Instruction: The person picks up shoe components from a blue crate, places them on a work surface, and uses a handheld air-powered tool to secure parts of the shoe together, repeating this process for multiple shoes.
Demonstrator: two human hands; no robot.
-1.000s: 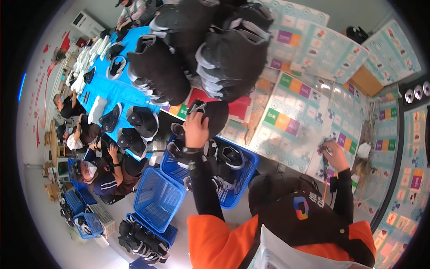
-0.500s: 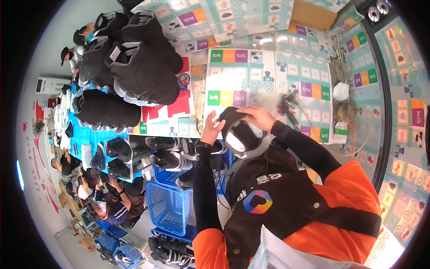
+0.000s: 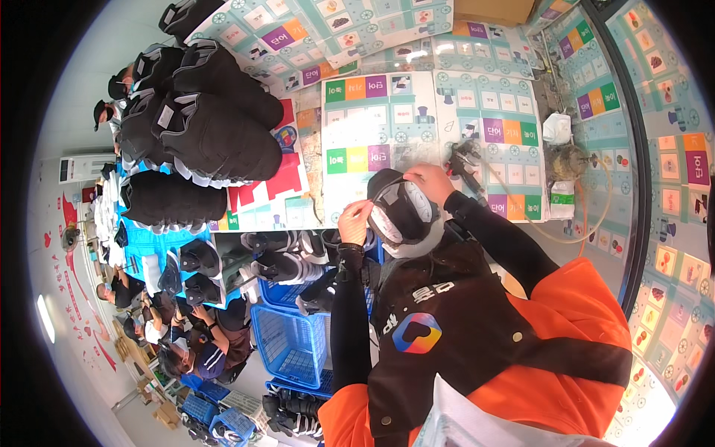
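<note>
A black shoe [image 3: 388,179] with a pale lining sits between my two hands at the table's near edge, its opening turned toward me. My left hand [image 3: 355,222] is closed on the left edge of the opening, thumb and fingers pinched together. My right hand [image 3: 430,185] grips the far right side of the opening. What lies inside the shoe is partly white and cannot be made out fully. Just right of my right hand, a dark hand tool [image 3: 467,165] with a pale hose rests on the printed sheets [image 3: 376,119].
Black shoes [image 3: 220,134] are heaped on the table at the left. Below them, blue baskets [image 3: 287,335] and more shoes [image 3: 279,264] stand beside my left arm. A white packet [image 3: 556,128] lies at the right. Other people [image 3: 197,354] work at the far left.
My left hand has gone from spread fingers beside the shoe to a pinch on its opening's edge. The shoe's opening shows wider, and my right hand has shifted slightly left and up.
</note>
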